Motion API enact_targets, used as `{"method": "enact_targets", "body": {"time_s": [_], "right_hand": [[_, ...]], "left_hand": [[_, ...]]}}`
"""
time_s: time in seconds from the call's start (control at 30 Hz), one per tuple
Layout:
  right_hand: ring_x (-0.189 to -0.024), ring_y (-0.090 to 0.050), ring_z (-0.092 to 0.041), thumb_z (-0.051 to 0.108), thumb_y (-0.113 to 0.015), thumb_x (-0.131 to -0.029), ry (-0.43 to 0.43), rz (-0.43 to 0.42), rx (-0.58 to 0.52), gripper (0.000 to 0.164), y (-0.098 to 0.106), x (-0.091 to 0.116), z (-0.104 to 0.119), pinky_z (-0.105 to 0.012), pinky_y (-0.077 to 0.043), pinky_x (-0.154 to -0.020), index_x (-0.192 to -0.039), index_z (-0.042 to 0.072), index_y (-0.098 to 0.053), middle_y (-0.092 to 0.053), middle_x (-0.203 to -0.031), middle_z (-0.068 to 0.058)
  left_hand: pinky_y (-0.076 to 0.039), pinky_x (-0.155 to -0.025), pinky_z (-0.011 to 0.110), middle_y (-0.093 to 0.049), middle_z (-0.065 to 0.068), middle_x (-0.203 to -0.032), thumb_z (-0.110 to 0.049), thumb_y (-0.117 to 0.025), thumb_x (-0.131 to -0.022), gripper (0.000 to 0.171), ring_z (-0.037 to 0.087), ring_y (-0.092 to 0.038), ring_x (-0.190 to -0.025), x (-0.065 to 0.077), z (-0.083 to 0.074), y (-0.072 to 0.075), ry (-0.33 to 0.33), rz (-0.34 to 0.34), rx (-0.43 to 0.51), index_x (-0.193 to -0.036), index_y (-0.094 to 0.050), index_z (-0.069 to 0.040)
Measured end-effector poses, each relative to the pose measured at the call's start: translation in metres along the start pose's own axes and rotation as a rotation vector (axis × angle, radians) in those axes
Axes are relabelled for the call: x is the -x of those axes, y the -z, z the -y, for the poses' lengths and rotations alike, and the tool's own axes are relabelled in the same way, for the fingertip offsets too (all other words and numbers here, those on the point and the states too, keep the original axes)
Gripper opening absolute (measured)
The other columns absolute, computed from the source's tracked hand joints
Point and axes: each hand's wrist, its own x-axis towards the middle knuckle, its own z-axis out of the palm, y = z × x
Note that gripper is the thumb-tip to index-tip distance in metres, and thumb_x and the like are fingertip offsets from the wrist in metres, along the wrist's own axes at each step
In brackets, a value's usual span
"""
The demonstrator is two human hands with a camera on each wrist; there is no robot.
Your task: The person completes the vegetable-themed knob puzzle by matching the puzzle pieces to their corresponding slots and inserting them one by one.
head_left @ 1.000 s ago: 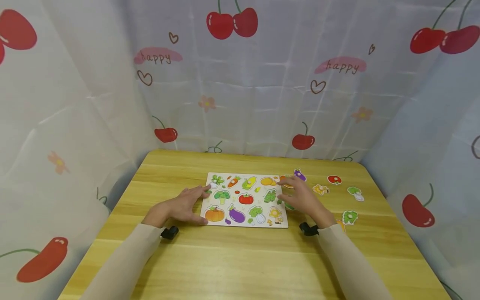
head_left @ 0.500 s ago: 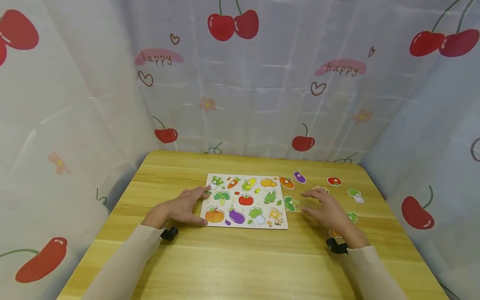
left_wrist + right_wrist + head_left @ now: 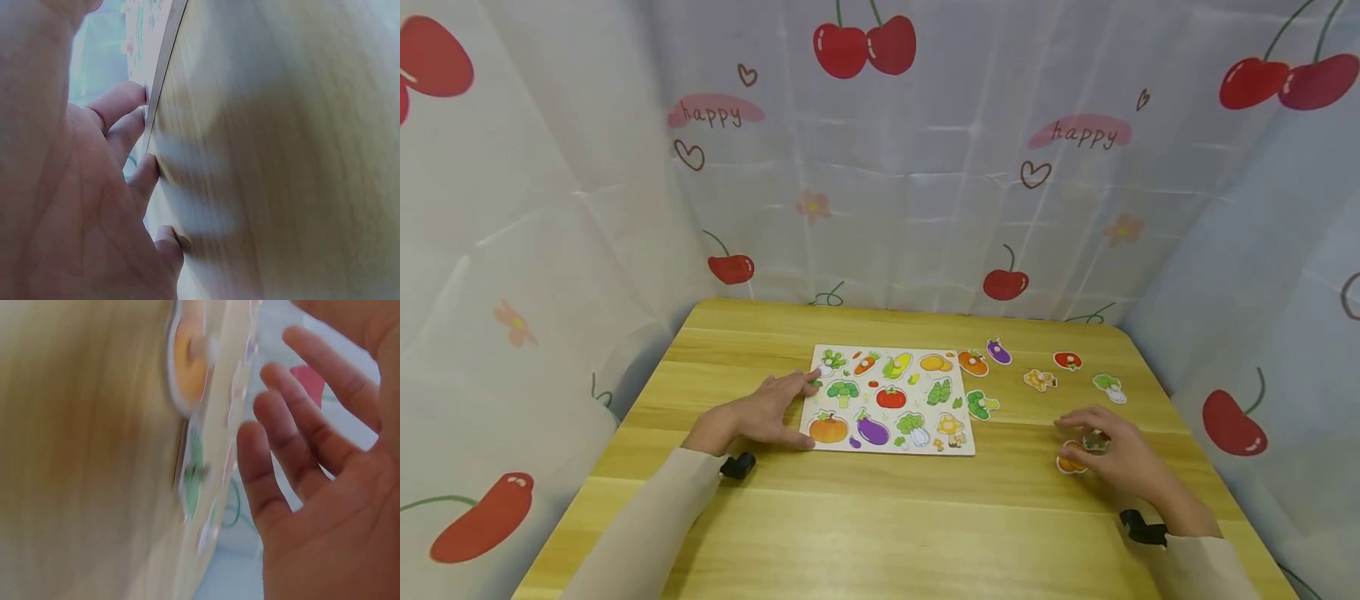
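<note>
Rested L hand (image 3: 766, 410) against L edge of veg. board (image 3: 871, 405) on table (image 3: 880, 517), w/ fingers spread, gripping nothing. Held R hand (image 3: 1116, 454) near orange pc. (image 3: 189, 381) and green pc. (image 3: 193, 450), w/ fingers parted, w/o grip. Showed open room betw. broccoli pc. (image 3: 978, 406) and R hand. Displayed colored prints on white, rect. board.

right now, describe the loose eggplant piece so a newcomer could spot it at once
On the wooden table, find the white picture board. Off its far right corner, just right of the pumpkin piece, lies the eggplant piece. It is the only purple one lying loose.
</note>
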Motion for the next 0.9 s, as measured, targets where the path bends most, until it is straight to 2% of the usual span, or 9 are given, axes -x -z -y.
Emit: {"method": "enact_targets", "body": {"time_s": [0.1, 0.23, 0.37, 0.5, 0.73, 0.9], "right_hand": [[-0.087, -0.063, -0.007, 0.012, -0.099, -0.092, -0.032, 0.032, -0.022, 0.033, 0.003, 0.009, -0.006, -0.025, -0.061, -0.075, -0.123, 0.014, -0.087, -0.079, -0.116, -0.005], [-0.084, -0.061, 0.0, 0.014, -0.097, -0.095, -0.086, 0.075, -0.037, 0.022, 0.003, 0.015, -0.013, -0.021, -0.06, -0.075, -0.115, 0.019, -0.089, -0.078, -0.107, 0.003], [-0.084, -0.067, 0.005, 0.008, -0.094, -0.097, -0.068, 0.087, -0.039, 0.018, -0.001, 0.016, -0.017, -0.017, -0.061, -0.075, -0.11, 0.019, -0.089, -0.078, -0.101, 0.007], [-0.083, -0.068, 0.007, 0.005, -0.092, -0.097, -0.057, 0.069, -0.006, 0.017, -0.005, 0.012, -0.014, -0.019, -0.061, -0.073, -0.108, 0.017, -0.088, -0.081, -0.099, 0.007], [-0.079, -0.063, 0.008, 0.017, -0.095, -0.098, -0.159, 0.045, 0.1, 0.009, -0.012, 0.002, -0.005, -0.022, -0.059, -0.071, -0.102, 0.02, -0.088, -0.081, -0.094, 0.009], [-0.077, -0.061, 0.006, 0.026, -0.094, -0.1, -0.206, 0.082, 0.116, 0.01, -0.015, -0.005, -0.003, -0.023, -0.055, -0.071, -0.103, 0.02, -0.088, -0.081, -0.092, 0.011]], "left_hand": [[-0.01, -0.143, 0.083, -0.029, 0.015, -0.194, -0.052, -0.095, -0.092, 0.094, 0.051, -0.026, -0.179, -0.001, 0.0, 0.001, 0.001, 0.005, 0.0, -0.162, -0.053, -0.005], [-0.011, -0.143, 0.082, -0.029, 0.015, -0.194, -0.052, -0.095, -0.092, 0.094, 0.051, -0.026, -0.179, -0.001, 0.0, 0.001, 0.002, 0.005, -0.005, -0.162, -0.053, -0.005], [-0.011, -0.143, 0.082, -0.028, 0.015, -0.195, -0.053, -0.095, -0.091, 0.096, 0.051, -0.025, -0.18, 0.0, 0.0, 0.0, 0.007, 0.006, -0.003, -0.163, -0.053, -0.005], [-0.011, -0.144, 0.081, -0.028, 0.014, -0.195, -0.053, -0.095, -0.091, 0.096, 0.05, -0.024, -0.18, 0.0, 0.0, 0.0, 0.008, 0.005, -0.002, -0.164, -0.053, -0.005], [-0.012, -0.143, 0.081, -0.029, 0.013, -0.195, -0.054, -0.094, -0.092, 0.095, 0.05, -0.026, -0.18, -0.003, 0.001, 0.0, 0.005, 0.003, -0.014, -0.163, -0.053, -0.006], [-0.01, -0.143, 0.082, -0.028, 0.013, -0.195, -0.054, -0.095, -0.092, 0.096, 0.049, -0.025, -0.18, -0.002, 0.002, 0.0, 0.011, 0.008, -0.006, -0.164, -0.052, -0.007]]}}
